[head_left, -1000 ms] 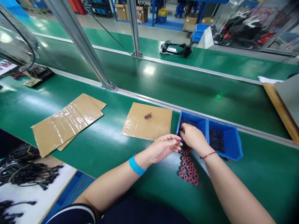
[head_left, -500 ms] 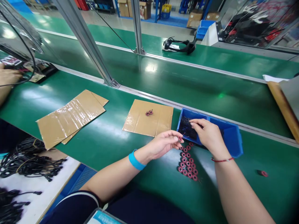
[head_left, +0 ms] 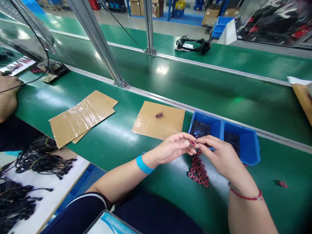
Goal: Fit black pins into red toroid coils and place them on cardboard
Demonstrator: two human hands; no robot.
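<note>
Head view — red ring (head_left: 192, 143) clamped in left grip (head_left: 172, 149), right grip (head_left: 220, 156) alongside — closure unclear.

1. An upright metal post (head_left: 149, 26) stands on a pale rail (head_left: 209, 67), with green tabletop (head_left: 216, 57) on both sides of its foot.
2. Left of the post, a slanted metal beam (head_left: 97, 42) leans across the view.
3. Behind the post lie a pale, shiny floor (head_left: 120, 22) and cardboard boxes (head_left: 137, 7).
4. Beyond it, to the right, a yellow crate (head_left: 180, 5) sits on a blue one.
5. Below its foot, white light (head_left: 162, 70) reflects off the green surface.
</note>
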